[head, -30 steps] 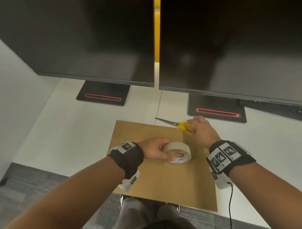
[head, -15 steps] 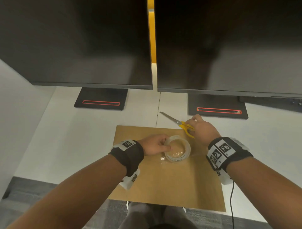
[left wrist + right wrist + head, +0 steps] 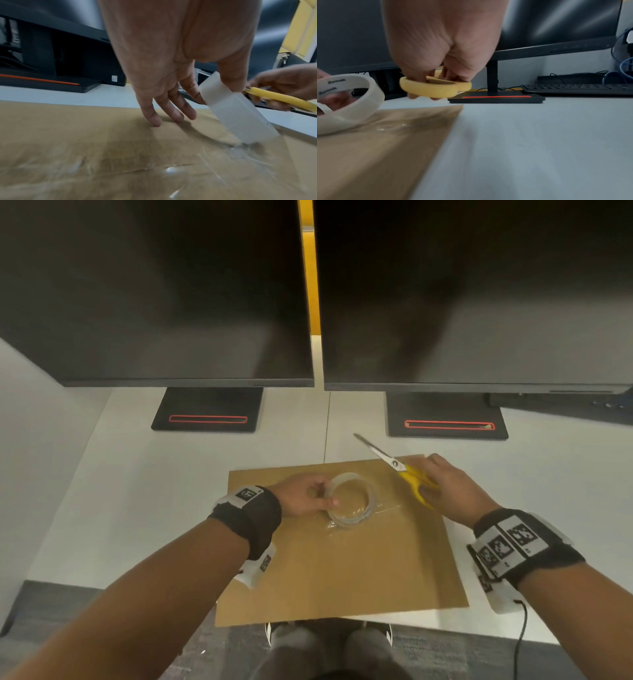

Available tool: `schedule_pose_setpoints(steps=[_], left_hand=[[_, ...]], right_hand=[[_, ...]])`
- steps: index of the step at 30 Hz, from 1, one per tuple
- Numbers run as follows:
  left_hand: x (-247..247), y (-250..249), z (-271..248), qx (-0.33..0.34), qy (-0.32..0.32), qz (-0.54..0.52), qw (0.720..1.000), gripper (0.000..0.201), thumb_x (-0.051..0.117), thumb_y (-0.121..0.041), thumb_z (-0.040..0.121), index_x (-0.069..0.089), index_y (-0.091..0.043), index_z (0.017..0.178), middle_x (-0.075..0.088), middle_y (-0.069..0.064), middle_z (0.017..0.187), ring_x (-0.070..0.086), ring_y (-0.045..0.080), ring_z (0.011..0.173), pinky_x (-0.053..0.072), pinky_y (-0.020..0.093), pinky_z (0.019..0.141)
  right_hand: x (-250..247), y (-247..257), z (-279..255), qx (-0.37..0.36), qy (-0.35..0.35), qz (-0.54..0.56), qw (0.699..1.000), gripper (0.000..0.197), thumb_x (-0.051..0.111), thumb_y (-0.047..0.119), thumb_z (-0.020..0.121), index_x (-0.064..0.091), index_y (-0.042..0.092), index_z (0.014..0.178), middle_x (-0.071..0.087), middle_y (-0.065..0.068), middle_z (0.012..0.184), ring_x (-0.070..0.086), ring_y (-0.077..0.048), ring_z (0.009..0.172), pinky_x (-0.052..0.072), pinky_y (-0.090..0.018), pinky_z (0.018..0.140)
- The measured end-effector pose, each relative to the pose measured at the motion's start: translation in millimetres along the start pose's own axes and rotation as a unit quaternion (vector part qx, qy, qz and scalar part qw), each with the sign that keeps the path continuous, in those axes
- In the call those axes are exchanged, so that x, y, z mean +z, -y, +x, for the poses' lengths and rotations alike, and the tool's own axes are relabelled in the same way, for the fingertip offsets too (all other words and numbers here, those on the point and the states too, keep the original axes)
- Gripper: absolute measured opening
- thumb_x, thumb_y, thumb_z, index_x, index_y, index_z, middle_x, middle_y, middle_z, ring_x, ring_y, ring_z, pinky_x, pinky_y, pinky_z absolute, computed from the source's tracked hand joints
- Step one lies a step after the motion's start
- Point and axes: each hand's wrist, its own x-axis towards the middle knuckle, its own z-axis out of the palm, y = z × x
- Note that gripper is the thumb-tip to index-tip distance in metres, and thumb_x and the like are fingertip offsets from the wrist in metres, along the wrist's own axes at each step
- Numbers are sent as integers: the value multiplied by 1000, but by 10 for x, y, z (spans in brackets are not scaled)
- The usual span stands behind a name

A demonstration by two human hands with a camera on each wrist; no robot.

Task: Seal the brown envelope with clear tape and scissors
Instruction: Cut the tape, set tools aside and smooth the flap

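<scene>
A brown envelope (image 3: 359, 570) lies flat on the white desk, its near edge over the desk front. On its far half my left hand (image 3: 303, 498) pinches the roll of clear tape (image 3: 351, 499), tilted up on its edge, with a strip of tape running from it onto the envelope (image 3: 248, 152). Thumb and forefinger hold the tape roll (image 3: 235, 108); the other fingers (image 3: 171, 112) touch the paper. My right hand (image 3: 448, 487) grips the yellow-handled scissors (image 3: 411, 474), lifted off the desk, blades pointing far left. The yellow handles (image 3: 435, 86) show in the right wrist view.
Two dark monitors hang over the back of the desk on black bases (image 3: 207, 414) (image 3: 447, 419) with red stripes. A black keyboard (image 3: 578, 88) and cables lie at the far right. A white wall (image 3: 30, 433) bounds the left. My feet (image 3: 329, 645) show below the desk edge.
My right hand has closed on the scissors and lifted them toward the tape. My left hand has tipped the roll up, drawing a strip onto the envelope.
</scene>
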Motion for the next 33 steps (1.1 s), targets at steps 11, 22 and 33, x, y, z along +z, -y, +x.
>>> schedule_pose_setpoints(steps=[11,22,33], left_hand=[[8,280,-34,-29,-155,-64,985,20,60,-18,90,48,-21,106,52,-2,86,50,15,78,44,31,77],[104,403,-1,-43,-234,-109,965,21,61,-34,90,50,-17,93,50,-4,81,50,16,79,45,33,80],[44,428,56,-85,-240,-90,963,28,56,-43,90,47,-17,89,49,-3,79,47,16,74,40,29,69]], right_hand=[[75,-96,-267,-25,93,-71,993,53,65,20,73,55,29,124,48,9,101,57,-18,81,47,-27,71],[168,212,-226,-84,201,-140,966,60,63,23,74,50,36,131,48,7,130,55,-21,113,48,-34,91],[177,366,-44,-105,235,-138,956,56,62,24,77,53,39,129,51,5,126,54,-22,113,48,-37,93]])
